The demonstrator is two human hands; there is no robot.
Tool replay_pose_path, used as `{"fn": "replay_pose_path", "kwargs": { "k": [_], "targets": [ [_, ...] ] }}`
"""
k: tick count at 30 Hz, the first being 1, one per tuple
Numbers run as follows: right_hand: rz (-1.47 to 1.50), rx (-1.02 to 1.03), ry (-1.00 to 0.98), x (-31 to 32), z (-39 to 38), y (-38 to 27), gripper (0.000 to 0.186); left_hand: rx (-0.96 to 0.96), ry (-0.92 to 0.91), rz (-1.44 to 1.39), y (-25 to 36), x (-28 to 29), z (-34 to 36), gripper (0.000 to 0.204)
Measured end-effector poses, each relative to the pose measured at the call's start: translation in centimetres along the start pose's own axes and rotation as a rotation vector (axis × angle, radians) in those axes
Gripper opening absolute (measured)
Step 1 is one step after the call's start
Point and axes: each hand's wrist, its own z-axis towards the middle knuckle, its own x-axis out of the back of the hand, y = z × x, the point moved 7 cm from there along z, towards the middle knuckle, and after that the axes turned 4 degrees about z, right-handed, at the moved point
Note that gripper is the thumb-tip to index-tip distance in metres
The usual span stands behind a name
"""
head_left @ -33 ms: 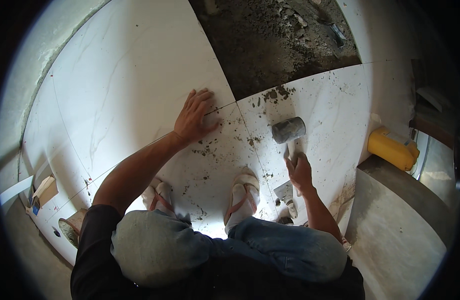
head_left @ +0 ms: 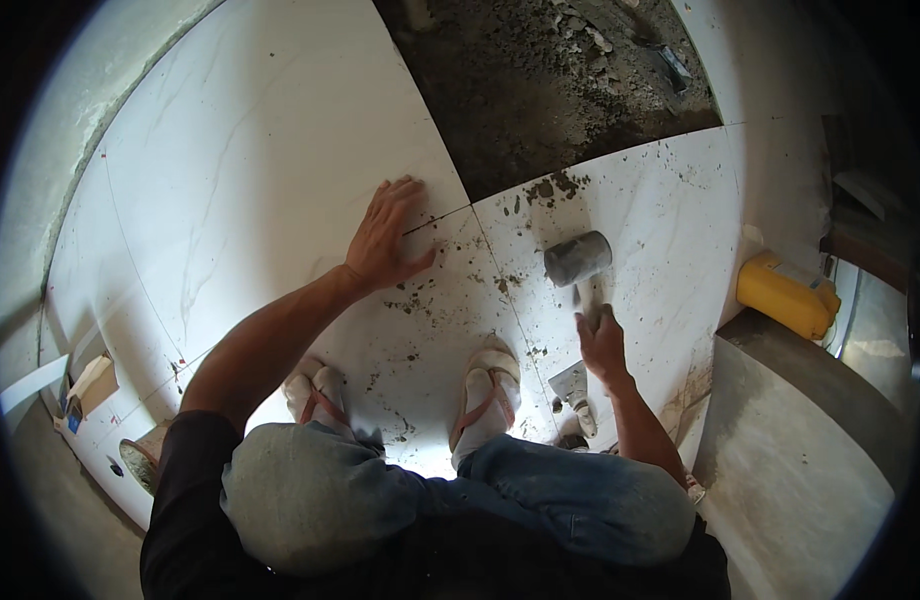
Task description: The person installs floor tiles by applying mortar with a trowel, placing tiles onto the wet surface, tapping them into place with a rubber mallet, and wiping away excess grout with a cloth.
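My left hand (head_left: pixel 388 236) lies with spread fingers across the joint at the near right corner of a large white marbled tile (head_left: pixel 290 130). My right hand (head_left: pixel 602 345) is wrapped round the pale handle of a rubber mallet (head_left: pixel 578 258), whose dark grey head is over the speckled tile to the right. Whether the mallet head touches the tile, I cannot tell. Just below my right hand, a trowel (head_left: pixel 570 380) with a flat metal blade lies on the floor beside my right foot. Mortar crumbs (head_left: pixel 558 187) dot the tiles around both hands.
A square gap of rough grey mortar bed (head_left: pixel 540 90) opens beyond the tile corner, with rubble in it. A yellow jug (head_left: pixel 788 297) lies at the right by a concrete ledge (head_left: pixel 790 430). A cardboard box (head_left: pixel 92 385) and a bucket-like container (head_left: pixel 143 455) are at the left.
Almost nothing differs. My left hand and forearm have shifted very slightly to the left; the mallet stays in my right hand at nearly the same spot.
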Motion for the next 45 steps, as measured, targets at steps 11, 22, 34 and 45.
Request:
{"fn": "replay_pose_path", "kwargs": {
  "k": [11, 22, 34, 45],
  "targets": [
    [0.947, -0.168, -0.041, 5.1, 9.4, -11.8, 0.027, -0.238, -0.36, 0.682, -9.2, 1.6, 15.4, 0.052],
    [1.154, -0.327, 0.036, 3.9, 15.5, -16.5, 0.046, -0.216, -0.08, 0.686, -20.3, 6.7, 21.3, 0.032],
    [1.195, -0.34, 0.345, 3.4, 18.1, -16.1, 0.026, -0.243, -0.06, 0.681, -19.2, 6.9, 22.2, 0.027],
    [0.888, -0.255, 0.163, 0.2, 17.6, -17.2, 0.054, -0.246, -0.11, 0.68, -20.0, 6.4, 22.8, 0.028]
  ]
}}
